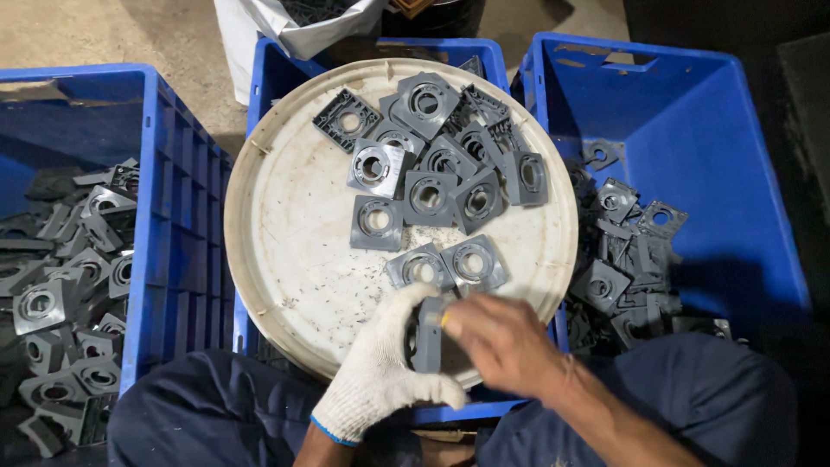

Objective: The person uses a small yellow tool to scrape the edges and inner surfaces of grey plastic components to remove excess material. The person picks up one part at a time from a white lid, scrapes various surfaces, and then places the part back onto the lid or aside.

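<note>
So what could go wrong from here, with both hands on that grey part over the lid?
1. The right hand is bare while the left hand is gloved; if a blade or sharp edge is at work on the grey part, the bare fingers look exposed.
2. The white lid rests across a blue crate; leaning on it might tip the loose pile of parts.

We've got our left hand (380,367) in a white knit glove, fingers curled up and thumb out toward the right; our bare right hand (501,342) comes in from the right, fingertips pinched against the left, a bit blurry
</note>
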